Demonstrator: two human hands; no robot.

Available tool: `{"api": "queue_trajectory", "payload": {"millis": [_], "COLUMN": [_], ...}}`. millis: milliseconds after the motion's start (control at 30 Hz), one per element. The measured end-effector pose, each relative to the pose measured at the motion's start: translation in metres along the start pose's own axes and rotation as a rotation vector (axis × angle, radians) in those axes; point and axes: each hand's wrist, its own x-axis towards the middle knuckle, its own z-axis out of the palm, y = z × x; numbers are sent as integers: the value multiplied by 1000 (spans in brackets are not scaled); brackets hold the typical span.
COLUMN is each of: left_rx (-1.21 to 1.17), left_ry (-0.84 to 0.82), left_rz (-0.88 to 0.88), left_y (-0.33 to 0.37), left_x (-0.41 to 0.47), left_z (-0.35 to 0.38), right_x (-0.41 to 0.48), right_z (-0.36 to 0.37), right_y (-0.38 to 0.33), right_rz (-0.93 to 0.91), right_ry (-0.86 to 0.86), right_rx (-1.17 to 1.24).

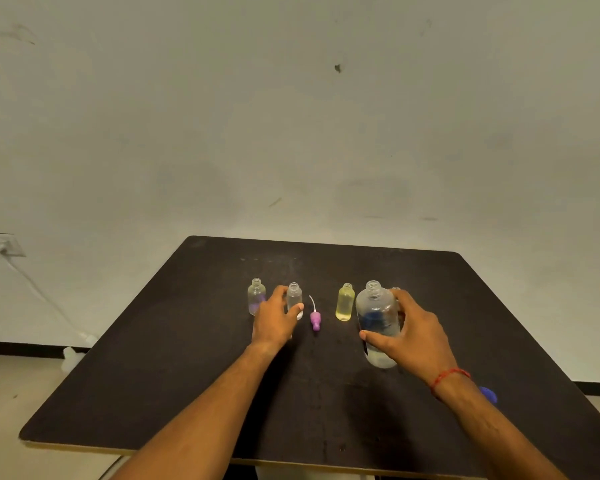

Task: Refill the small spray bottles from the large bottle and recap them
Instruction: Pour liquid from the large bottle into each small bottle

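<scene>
The large clear bottle (378, 317) stands uncapped right of centre on the black table (187, 358), with liquid in its lower part. My right hand (414, 336) is wrapped around it. My left hand (274, 320) grips a small clear bottle (294, 297), uncapped and upright. Another small clear bottle (256, 296) stands uncapped just left of it. A small yellow bottle (344, 302) stands open beside the large one. A purple spray cap (315, 318) with its white tube lies flat between the two hands. Part of one more small bottle (395, 289) peeks out behind the large bottle.
A blue cap (488, 393) lies on the table behind my right wrist. The wall rises directly behind the table's far edge. A wall socket (0, 244) with a white cable is at the left, off the table.
</scene>
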Motion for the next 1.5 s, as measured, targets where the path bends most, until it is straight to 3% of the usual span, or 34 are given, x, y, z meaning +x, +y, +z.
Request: {"api": "queue_trajectory", "payload": {"millis": [667,967,1133,1300,1500], "left_rx": [-32,-147,-161,-120,-120], "left_ry": [-11,342,465,312,154], "left_rz": [-30,84,1,-166,-208], "left_y": [-5,-8,-22,-38,-42], "left_x": [6,-24,-22,-1,21], "left_z": [10,-20,-42,-47,-42], "right_x": [-5,0,0,0,3], "right_z": [4,11,18,23,25], "right_y": [4,-6,-19,-29,-36], "right_rz": [-4,-1,-23,-30,-36], "right_ry": [-10,-23,-34,-58,-60], "right_rx": [13,6,23,23,7]}}
